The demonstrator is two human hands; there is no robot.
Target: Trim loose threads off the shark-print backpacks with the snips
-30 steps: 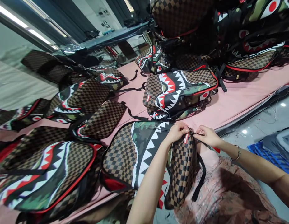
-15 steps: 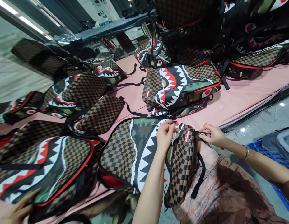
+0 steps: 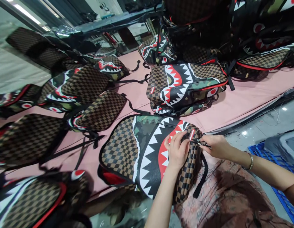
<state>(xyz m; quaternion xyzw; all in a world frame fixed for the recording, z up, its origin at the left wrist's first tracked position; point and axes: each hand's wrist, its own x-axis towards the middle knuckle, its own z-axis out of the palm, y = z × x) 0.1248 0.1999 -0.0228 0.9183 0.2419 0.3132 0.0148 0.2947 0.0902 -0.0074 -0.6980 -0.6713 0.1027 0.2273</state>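
Observation:
A brown checkered backpack (image 3: 119, 148) with a shark-mouth print lies at the near edge of the pink table, partly over my lap. My left hand (image 3: 177, 150) rests on its printed front, fingers bent, the fingertips by the small red label (image 3: 192, 134). What those fingers pinch, if anything, is too small to tell. Just right of the label, my right hand (image 3: 214, 146) is closed around a small dark tool with metal parts, its tip at the bag's edge. A black strap (image 3: 202, 177) hangs from the bag's right side.
Another shark-print backpack (image 3: 196, 74) lies behind on the pink table (image 3: 227, 110). Several similar bags are spread to the left, including a blurred one (image 3: 33, 196) at the lower left. A blue crate (image 3: 258, 148) stands on the floor at right.
My left hand has moved right and down, closer to my right hand and the label. The neighbouring bag at the lower left has shifted down and left, and the other person's hand there has left view.

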